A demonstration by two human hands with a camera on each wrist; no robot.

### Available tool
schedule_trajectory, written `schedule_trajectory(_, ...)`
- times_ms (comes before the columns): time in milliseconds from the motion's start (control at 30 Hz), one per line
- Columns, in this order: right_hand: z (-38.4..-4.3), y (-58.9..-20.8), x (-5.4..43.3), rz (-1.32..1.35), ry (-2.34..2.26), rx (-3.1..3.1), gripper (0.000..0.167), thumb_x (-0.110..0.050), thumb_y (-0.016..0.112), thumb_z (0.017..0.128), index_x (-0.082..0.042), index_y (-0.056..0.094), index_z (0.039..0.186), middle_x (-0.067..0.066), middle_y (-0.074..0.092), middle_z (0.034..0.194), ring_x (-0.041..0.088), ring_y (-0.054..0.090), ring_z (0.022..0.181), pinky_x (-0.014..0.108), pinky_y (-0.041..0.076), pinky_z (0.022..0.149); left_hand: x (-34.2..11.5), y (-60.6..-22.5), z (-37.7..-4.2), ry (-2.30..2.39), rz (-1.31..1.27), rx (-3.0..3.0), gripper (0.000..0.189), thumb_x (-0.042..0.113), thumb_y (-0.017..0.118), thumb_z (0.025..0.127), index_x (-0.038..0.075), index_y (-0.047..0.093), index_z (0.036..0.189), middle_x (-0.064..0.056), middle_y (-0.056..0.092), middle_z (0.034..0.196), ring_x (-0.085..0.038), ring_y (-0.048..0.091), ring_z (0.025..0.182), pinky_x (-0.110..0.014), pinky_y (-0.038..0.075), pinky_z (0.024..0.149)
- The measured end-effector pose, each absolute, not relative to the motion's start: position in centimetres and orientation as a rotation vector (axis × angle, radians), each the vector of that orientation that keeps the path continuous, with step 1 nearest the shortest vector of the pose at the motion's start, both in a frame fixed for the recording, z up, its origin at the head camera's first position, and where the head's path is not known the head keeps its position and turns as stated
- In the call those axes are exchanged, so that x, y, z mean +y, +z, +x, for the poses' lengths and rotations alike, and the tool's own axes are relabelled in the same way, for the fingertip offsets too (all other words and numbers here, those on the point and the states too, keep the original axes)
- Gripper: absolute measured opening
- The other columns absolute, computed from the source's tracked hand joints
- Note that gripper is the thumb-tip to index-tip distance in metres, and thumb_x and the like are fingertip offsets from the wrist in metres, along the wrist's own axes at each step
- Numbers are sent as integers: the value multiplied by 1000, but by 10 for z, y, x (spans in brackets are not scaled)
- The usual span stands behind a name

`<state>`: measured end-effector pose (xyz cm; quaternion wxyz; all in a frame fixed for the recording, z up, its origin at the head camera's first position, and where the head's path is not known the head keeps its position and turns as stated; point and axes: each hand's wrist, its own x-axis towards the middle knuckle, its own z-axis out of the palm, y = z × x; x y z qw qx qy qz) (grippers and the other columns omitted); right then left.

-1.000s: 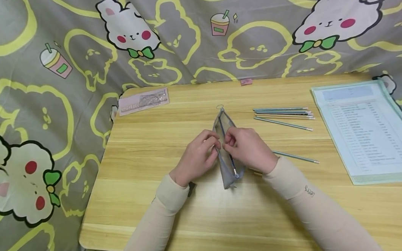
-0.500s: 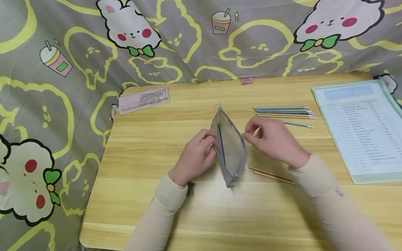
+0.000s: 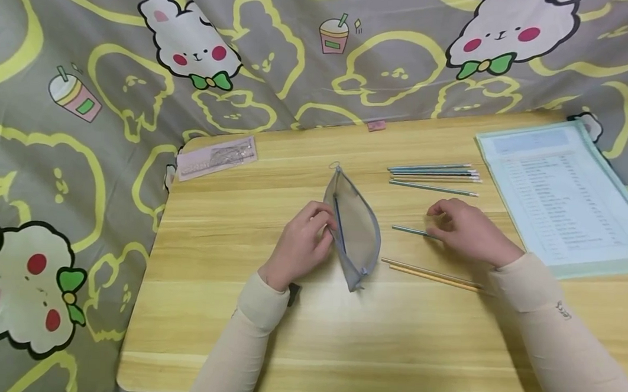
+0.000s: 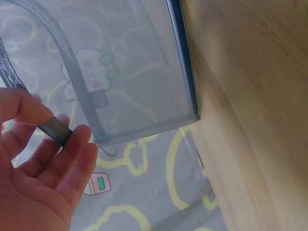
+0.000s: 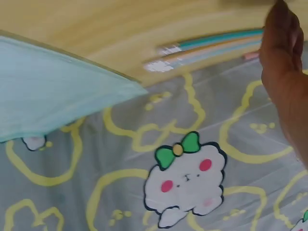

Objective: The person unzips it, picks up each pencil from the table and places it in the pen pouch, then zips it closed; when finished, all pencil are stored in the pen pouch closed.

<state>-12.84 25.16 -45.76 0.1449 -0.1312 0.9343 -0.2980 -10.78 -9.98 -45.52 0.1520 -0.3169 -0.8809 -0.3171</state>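
My left hand (image 3: 303, 243) pinches one side of the opening of a grey mesh pencil case (image 3: 362, 237), which gapes upward. In the left wrist view, the thumb and fingers hold the dark zip edge (image 4: 57, 130), and a dark blue pencil (image 4: 185, 57) shows through the mesh along the case's bottom. My right hand (image 3: 469, 231) is right of the case, thumb and index finger apart. Its thumb overlaps a teal pencil (image 3: 409, 229) on the table, hiding that pencil's other end. Nearer me lie two gold-brown pencils (image 3: 429, 274), partly under the right wrist.
Several pencils (image 3: 432, 171) lie side by side beyond the right hand. A light-blue document folder (image 3: 564, 203) takes up the table's right side. At the back are a pink packet (image 3: 217, 157) and a small pink eraser (image 3: 376, 126), by a patterned curtain (image 3: 279, 46).
My right hand has left the pencil case and moved right to the teal pencil. The blue pencil has gone down into the case, whose mouth is wider. The left hand keeps its hold.
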Motion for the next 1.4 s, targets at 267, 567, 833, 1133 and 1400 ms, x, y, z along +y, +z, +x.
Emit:
schedule_trajectory(267,-123,-470,262,-485,-702,2687,38,-10,79,90,0,65,125,16,64,106,29,61,92,53,53,84,-100,-455,-107,-916,-920,-2529,11,-5,64,90,4,68,93,-11,67,115,-24,70,104,-31,61,88)
schedule_trajectory(567,-123,-471,258,-531,-594,2690,31,2,69,84,0,69,114,2,60,85,21,54,80,42,50,75,-101,-455,-106,-923,-922,-2533,11,-6,64,89,4,68,93,-11,67,115,-24,70,104,-31,61,87)
schedule_trajectory(833,-126,-468,253,-538,-566,2712,21,-2,72,82,-6,69,102,-2,59,77,18,53,73,34,44,65,-102,-456,-106,-920,-927,-2529,11,-6,64,89,4,68,93,-11,67,115,-24,70,104,-31,61,87)
schedule_trajectory(1133,-128,-441,243,-506,-752,2698,30,-3,75,85,-3,66,113,1,72,90,15,65,79,36,53,72,-102,-455,-107,-912,-927,-2532,12,-6,63,89,4,67,93,-10,67,114,-24,70,104,-31,61,86)
schedule_trajectory(1400,-123,-414,223,-505,-848,2756,22,-6,71,83,-11,64,103,-3,66,84,12,61,77,29,49,69,-101,-455,-108,-911,-929,-2527,12,-6,63,89,4,68,93,-11,67,114,-23,70,103,-31,61,86)
